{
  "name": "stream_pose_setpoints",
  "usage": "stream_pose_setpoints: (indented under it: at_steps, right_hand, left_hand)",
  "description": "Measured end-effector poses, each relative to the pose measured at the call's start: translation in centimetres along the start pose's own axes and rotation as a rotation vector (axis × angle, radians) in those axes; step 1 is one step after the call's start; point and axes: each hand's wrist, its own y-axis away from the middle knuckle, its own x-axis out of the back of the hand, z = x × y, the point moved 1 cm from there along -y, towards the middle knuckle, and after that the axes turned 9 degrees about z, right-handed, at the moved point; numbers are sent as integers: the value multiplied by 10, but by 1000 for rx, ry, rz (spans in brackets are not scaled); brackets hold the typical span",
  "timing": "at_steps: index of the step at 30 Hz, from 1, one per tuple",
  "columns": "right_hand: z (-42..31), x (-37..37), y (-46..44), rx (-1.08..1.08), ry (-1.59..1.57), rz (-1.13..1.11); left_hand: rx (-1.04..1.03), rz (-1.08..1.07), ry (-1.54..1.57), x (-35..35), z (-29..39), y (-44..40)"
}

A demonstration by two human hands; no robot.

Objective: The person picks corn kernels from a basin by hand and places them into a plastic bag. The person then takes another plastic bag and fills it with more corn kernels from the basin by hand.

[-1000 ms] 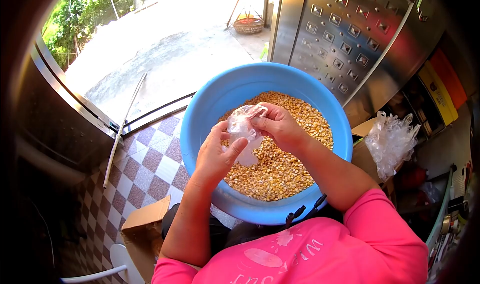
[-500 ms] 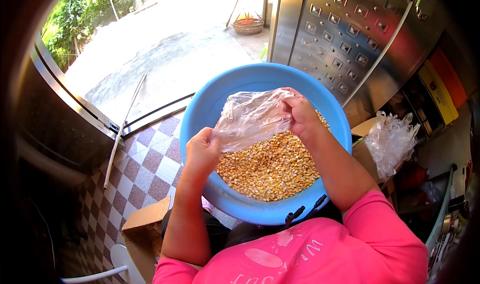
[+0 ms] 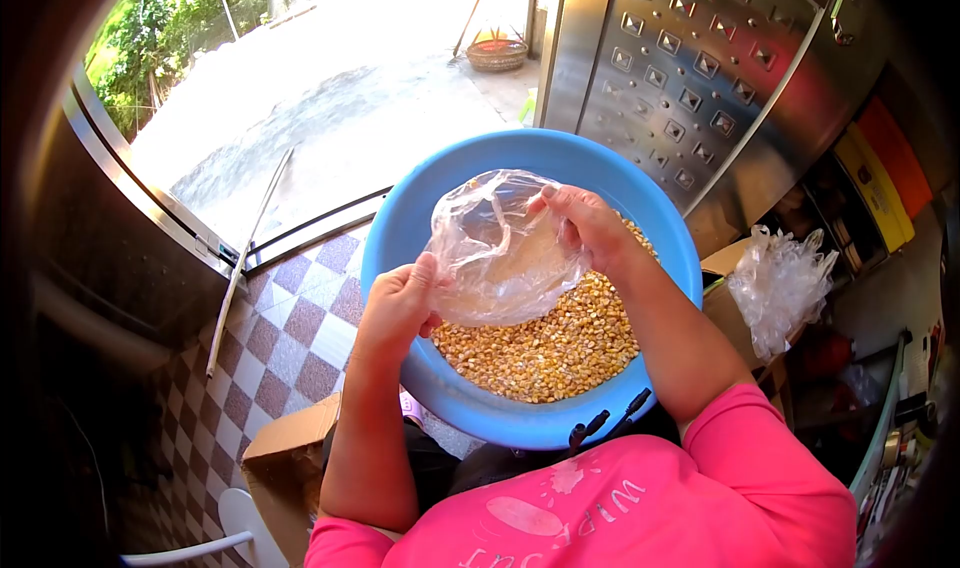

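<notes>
Between my two hands a clear plastic bag (image 3: 500, 268) is stretched, its mouth spread into a round opening. My left hand (image 3: 398, 308) pinches the bag's left edge, thumb on top. On the other side, my right hand (image 3: 585, 226) grips the right edge with fingers curled. Below the bag stands a large blue basin (image 3: 530, 430), which holds a heap of yellow corn kernels (image 3: 540, 353). The bag hangs over the kernels and hides the ones at the back. I see nothing inside the bag.
A bunch of clear plastic bags (image 3: 783, 288) rests on a cardboard box (image 3: 735, 318) to the right. Another cardboard box (image 3: 285, 458) is at lower left. A pole (image 3: 250, 258) leans by the doorway. The studded metal door (image 3: 690, 78) stands behind the basin; outside sits a woven basket (image 3: 496, 56).
The plastic bag has gone from a flat, gathered sheet to a rounded, opened shape. My right hand has moved slightly down; both hands keep their hold on it.
</notes>
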Motion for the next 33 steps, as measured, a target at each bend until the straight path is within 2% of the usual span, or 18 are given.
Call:
stream_pose_setpoints:
  at_steps: [1,3,4,5,7,8,9,11,16,18,19,22,23,25,27,29,33]
  right_hand:
    - [0,-2,1,-2,2,-3]
    - [1,-5,2,-2,60,-62]
    - [2,-5,2,-3,61,-63]
    - [4,-5,1,-12,55,-88]
    - [5,-7,2,-21,48,-114]
    - [5,-10,3,-47,41,-128]
    - [4,-13,5,-73,35,-143]
    - [4,-17,10,-107,9,-171]
    - [7,-23,16,-195,-62,-248]
    - [1,-27,24,-143,-68,-379]
    - [0,-29,27,-142,-66,-381]
    - [3,-33,30,-177,-202,-640]
    - [6,-38,32,-176,-203,-639]
    - [14,-50,37,-273,-236,-397]
    - [14,-48,37,-280,-235,-450]
    - [14,-46,38,-293,-232,-557]
    - [4,-29,20,-124,-66,-428]
  left_hand:
    - [2,2,2,-2,-9,-5]
    - [-810,449,-474,-7,-19,-14]
    - [-603,459,-347,-5,-17,-13]
    - [-602,460,-348,-5,-16,-12]
    - [-786,466,-252,-4,-13,-11]
    - [-682,340,-220,-10,-13,-8]
    - [-682,340,-220,-16,-12,-5]
    - [-613,64,-416,-31,-10,2]
    - [-474,148,-713,-37,9,17]
    - [-385,158,-884,-37,15,20]
    - [-384,160,-883,-37,16,21]
    - [-422,136,-914,-39,15,20]
    - [-472,183,-856,-40,9,19]
    - [-522,230,-797,-41,7,18]
    - [-543,238,-650,-39,9,17]
    - [-510,237,-714,-36,1,10]
    - [-478,283,-851,-28,4,11]
